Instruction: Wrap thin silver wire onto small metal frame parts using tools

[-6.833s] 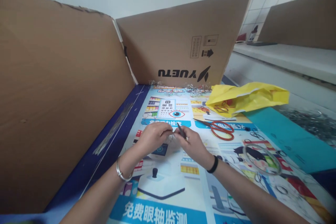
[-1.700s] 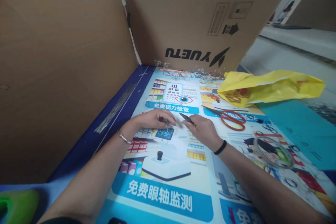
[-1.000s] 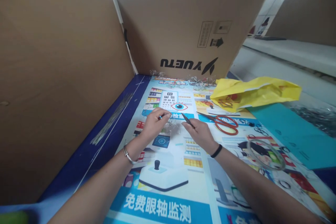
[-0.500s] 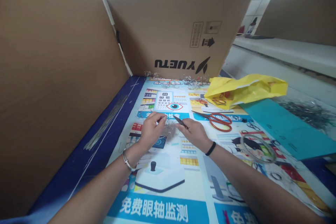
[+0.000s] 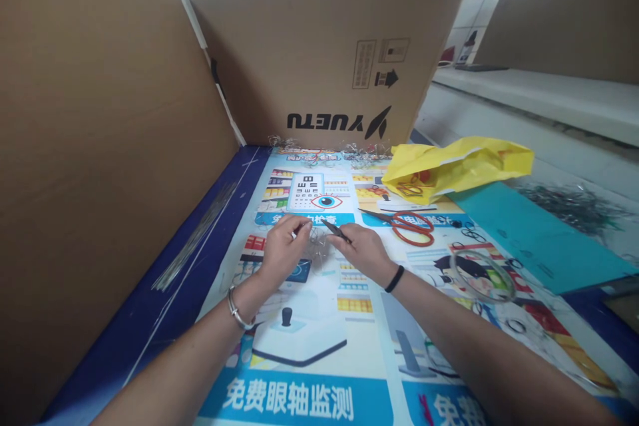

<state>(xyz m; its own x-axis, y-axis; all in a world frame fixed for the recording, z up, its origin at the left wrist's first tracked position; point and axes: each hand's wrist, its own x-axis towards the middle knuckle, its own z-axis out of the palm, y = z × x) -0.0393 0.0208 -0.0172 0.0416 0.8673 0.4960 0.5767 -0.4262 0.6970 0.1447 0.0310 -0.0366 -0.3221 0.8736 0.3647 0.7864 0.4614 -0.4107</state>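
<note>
My left hand [image 5: 288,244], with a silver bracelet at the wrist, is closed in a pinch; what its fingertips hold is too small to make out. My right hand [image 5: 363,249], wearing a black band, is wrapped round a small dark pointed tool [image 5: 335,231], whose tip points toward my left fingertips. The two hands are a short gap apart. Between and just below them lies a tangle of thin wire [image 5: 318,243] on the printed sheet [image 5: 319,326].
Red-handled scissors [image 5: 412,227] lie right of my hands, before a yellow bag [image 5: 459,166]. Further right are a clear ring [image 5: 483,276], a teal sheet [image 5: 539,236] and a wire heap [image 5: 574,208]. Thin wires [image 5: 197,236] lie left; cardboard walls [image 5: 319,46] stand behind and left.
The view has shifted slightly, so the scene sits a little further left. Both hands keep nearly the same pose, with the dark tool still in my right hand.
</note>
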